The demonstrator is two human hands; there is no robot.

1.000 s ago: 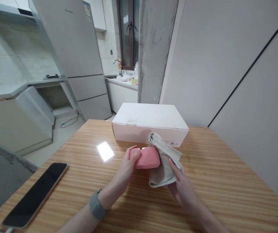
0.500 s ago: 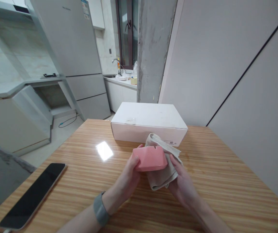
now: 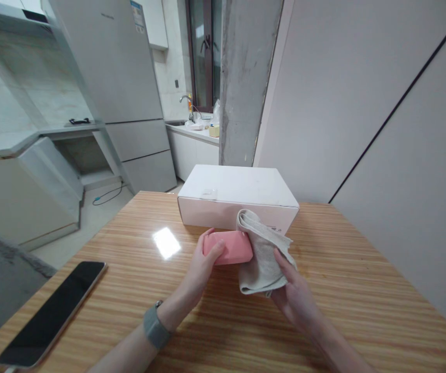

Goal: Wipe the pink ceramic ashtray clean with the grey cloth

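My left hand [image 3: 201, 268] grips the left end of a small pink case [image 3: 228, 248] held just above the wooden table [image 3: 347, 290]. A grey band sits on that wrist. My right hand [image 3: 295, 298] holds a folded beige cloth [image 3: 262, 251] pressed against the right end of the pink case; the cloth drapes over my fingers and hides part of them. Both hands are in front of a closed white cardboard box [image 3: 238, 194].
A dark phone [image 3: 54, 311] lies face up near the table's left front corner. A white wall runs along the right. Beyond the table stand a concrete pillar [image 3: 246, 77], a tall fridge [image 3: 117, 77] and a kitchen counter with a sink.
The pink case was tipped up half a second ago and is now turned back down and lower. The cloth has shifted over its right end again.
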